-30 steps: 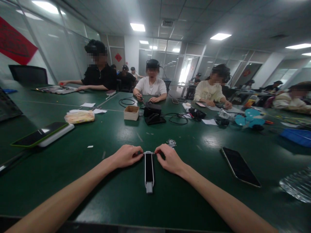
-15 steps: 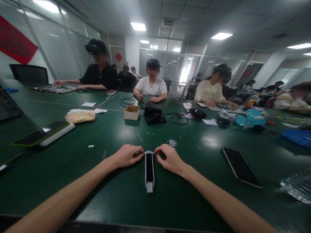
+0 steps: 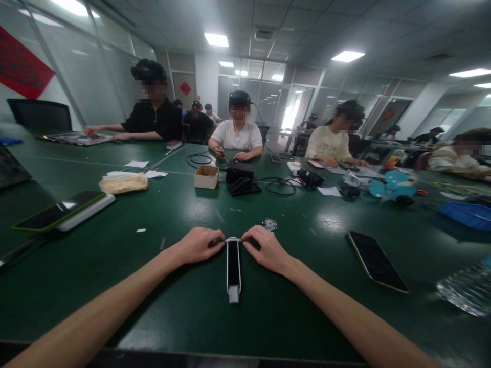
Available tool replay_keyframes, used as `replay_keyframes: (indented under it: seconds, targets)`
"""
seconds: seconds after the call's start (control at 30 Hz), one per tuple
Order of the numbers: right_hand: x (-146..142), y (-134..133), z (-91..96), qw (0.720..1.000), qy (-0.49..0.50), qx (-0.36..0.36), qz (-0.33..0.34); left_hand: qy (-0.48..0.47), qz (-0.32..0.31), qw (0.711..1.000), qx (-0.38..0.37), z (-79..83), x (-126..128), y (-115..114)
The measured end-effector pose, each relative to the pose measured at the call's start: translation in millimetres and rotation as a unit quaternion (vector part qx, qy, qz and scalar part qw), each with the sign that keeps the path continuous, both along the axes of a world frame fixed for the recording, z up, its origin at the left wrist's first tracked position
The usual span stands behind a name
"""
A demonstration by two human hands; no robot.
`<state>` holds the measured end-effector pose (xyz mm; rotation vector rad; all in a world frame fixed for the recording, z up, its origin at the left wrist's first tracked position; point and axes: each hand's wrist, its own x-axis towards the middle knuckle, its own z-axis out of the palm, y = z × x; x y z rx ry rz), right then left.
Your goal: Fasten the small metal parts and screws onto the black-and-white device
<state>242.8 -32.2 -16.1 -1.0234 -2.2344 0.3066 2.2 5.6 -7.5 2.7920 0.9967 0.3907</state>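
Note:
A slim, long device (image 3: 233, 266) with a black face, a white frame and a light grey block at its near end lies on the green table, pointing toward me. Its exact kind I cannot make out. At the far end, my left hand (image 3: 201, 245) pinches the left corner with thumb and fingertips. My right hand (image 3: 265, 249) does likewise at the right corner, its fingers bent. Whatever small part sits between the fingertips is mostly hidden. Just beyond my right hand lies a small silvery, patterned piece (image 3: 270, 224).
To the right are a smartphone (image 3: 377, 261) and a clear plastic bottle (image 3: 468, 289). A phone on a white slab (image 3: 82, 214) lies left. Ahead stand a small wooden box (image 3: 206, 177) and a black device (image 3: 240, 174) with cables. Co-workers sit across the table (image 3: 184, 327).
The whole view has shifted slightly, so things appear a little further left. Both hands stay at the far end of the slim device, with hardly any visible movement.

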Motion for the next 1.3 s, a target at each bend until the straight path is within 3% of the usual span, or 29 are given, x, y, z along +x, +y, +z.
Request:
replay_keyframes:
  seconds: [0.57, 1.3]
  targets:
    - [0.6, 1.2, -3.4, 1.0, 0.01, 0.012, 0.0, -0.001, 0.0, 1.0, 0.006, -0.2, -0.3, -0.4]
    - [0.3, 0.4, -0.9, 0.999, -0.015, -0.047, -0.015, 0.003, 0.005, 1.0, -0.006, -0.9, -0.6, -0.1]
